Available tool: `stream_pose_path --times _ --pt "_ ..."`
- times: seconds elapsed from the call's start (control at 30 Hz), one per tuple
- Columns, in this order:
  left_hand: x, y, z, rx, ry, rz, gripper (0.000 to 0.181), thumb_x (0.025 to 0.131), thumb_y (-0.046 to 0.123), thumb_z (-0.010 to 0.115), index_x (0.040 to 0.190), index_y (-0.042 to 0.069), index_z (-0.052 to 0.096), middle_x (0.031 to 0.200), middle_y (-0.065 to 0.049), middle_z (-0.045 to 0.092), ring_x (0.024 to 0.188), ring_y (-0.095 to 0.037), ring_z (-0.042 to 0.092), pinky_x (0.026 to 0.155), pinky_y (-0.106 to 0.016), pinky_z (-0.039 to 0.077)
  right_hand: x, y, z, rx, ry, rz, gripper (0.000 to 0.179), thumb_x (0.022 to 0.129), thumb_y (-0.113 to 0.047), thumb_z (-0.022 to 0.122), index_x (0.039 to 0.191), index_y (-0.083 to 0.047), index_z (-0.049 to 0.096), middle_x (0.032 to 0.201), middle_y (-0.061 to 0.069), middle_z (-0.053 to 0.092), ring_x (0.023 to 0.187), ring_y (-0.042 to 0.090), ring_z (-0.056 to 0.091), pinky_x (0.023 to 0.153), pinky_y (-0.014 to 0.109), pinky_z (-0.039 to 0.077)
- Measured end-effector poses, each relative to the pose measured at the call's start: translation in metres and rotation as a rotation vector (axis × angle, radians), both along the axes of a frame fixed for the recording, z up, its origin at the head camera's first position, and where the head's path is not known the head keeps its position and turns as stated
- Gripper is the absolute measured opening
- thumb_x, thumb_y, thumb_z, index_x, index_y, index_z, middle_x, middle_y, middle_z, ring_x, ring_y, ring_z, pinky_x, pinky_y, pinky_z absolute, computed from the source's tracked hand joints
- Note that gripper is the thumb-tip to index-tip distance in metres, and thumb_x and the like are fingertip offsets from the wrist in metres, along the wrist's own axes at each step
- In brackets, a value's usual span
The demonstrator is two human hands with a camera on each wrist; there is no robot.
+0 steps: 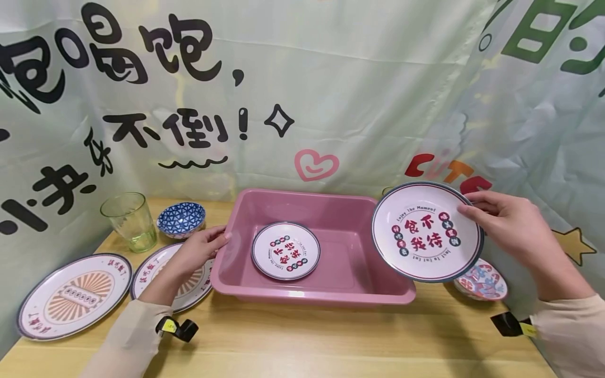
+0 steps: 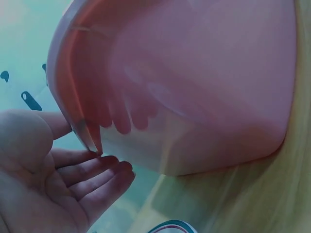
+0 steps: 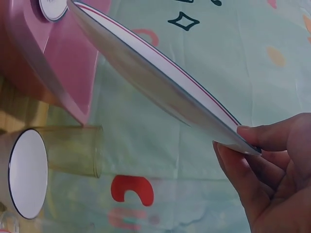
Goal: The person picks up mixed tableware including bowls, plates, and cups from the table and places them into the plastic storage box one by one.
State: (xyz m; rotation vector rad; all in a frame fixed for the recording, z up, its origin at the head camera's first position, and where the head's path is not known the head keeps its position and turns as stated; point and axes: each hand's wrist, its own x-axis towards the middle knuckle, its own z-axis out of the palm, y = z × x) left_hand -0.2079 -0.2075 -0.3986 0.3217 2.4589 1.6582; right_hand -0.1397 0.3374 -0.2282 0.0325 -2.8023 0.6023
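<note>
- Left hand grips the pink basin by its left rim.
- Right hand pinches the raised plate near the basin's right end.
- Second plate lies in the basin's left half.

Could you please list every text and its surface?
"喝饱,": backdrop
"不倒!": backdrop
"小快乐": backdrop
"的": backdrop
"CUT", partly covered: backdrop
"食不我待": held plate, basin plate
"Enjoy the Moment": held plate
"该吃饭了": leftmost plate, neighbouring plate
Remaining lettering: too small or cropped.
</note>
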Motion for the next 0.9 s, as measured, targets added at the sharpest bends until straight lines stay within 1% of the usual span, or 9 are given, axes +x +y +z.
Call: stream_pose_path --times 0.13,0.23,0.37,0.43,0.53,0.67,0.77,0.9 --pt "0.002 0.002 0.009 -0.070 0.041 0.021 0.062 0.102 0.036 0.053 0.150 0.002 0.035 0.143 -0.022 0.048 0.122 -0.036 0.054 0.098 -0.043 0.049 -0.004 -0.004 -0.001 -0.041 -0.023 0.018 0.057 0.096 -0.046 0.059 0.127 0.001 0.058 0.097 0.018 0.070 0.072 0.008 0.060 0.056 0.019 0.047" --pt "0.002 0.004 0.017 -0.099 0.059 0.034 0.059 0.102 0.033 0.053 0.149 0.002 0.037 0.142 -0.021 0.049 0.120 -0.036 0.055 0.099 -0.047 0.048 -0.007 -0.008 -0.002 -0.083 -0.034 0.033 0.056 0.096 -0.045 0.059 0.128 0.002 0.057 0.098 0.018 0.070 0.072 0.009 0.062 0.057 0.019 0.050" --pt "0.001 0.006 0.028 -0.141 0.094 0.046 0.059 0.102 0.035 0.052 0.149 0.001 0.037 0.145 -0.023 0.044 0.129 -0.041 0.045 0.105 -0.055 0.038 -0.012 -0.014 -0.005 -0.148 -0.043 0.049 0.054 0.097 -0.043 0.059 0.127 0.002 0.057 0.098 0.018 0.070 0.070 0.010 0.064 0.058 0.020 0.053" --pt "0.000 0.007 0.033 -0.177 0.113 0.058 0.059 0.102 0.036 0.051 0.148 0.001 0.038 0.147 -0.023 0.042 0.133 -0.043 0.040 0.107 -0.058 0.034 -0.014 -0.017 -0.005 -0.165 -0.042 0.059 0.053 0.097 -0.041 0.058 0.127 0.002 0.057 0.099 0.018 0.070 0.070 0.009 0.064 0.059 0.020 0.054" --pt "0.000 0.009 0.041 -0.204 0.124 0.059 0.058 0.103 0.037 0.050 0.148 0.002 0.039 0.148 -0.023 0.041 0.135 -0.044 0.036 0.108 -0.060 0.031 -0.018 -0.022 -0.006 -0.206 -0.047 0.072 0.052 0.097 -0.040 0.059 0.128 0.002 0.058 0.102 0.020 0.069 0.070 0.009 0.064 0.060 0.019 0.054" --pt "0.000 0.012 0.050 -0.203 0.131 0.051 0.058 0.103 0.040 0.049 0.148 0.005 0.040 0.148 -0.021 0.041 0.136 -0.043 0.036 0.109 -0.060 0.030 -0.021 -0.030 -0.007 -0.273 -0.070 0.081 0.052 0.097 -0.040 0.059 0.130 0.001 0.056 0.106 0.020 0.068 0.073 0.010 0.066 0.063 0.019 0.055" --pt "0.000 0.015 0.057 -0.187 0.135 0.052 0.060 0.101 0.044 0.050 0.148 0.008 0.042 0.149 -0.018 0.042 0.137 -0.040 0.035 0.110 -0.059 0.029 -0.023 -0.035 -0.007 -0.300 -0.073 0.092 0.052 0.097 -0.041 0.059 0.129 0.000 0.057 0.104 0.018 0.068 0.074 0.011 0.066 0.064 0.020 0.056" --pt "-0.001 0.021 0.066 -0.123 0.119 0.036 0.061 0.100 0.045 0.052 0.148 0.010 0.042 0.150 -0.014 0.042 0.140 -0.037 0.031 0.112 -0.058 0.025 -0.029 -0.043 -0.009 -0.344 -0.084 0.110 0.052 0.096 -0.042 0.060 0.128 -0.001 0.058 0.104 0.016 0.068 0.075 0.012 0.066 0.065 0.021 0.057"
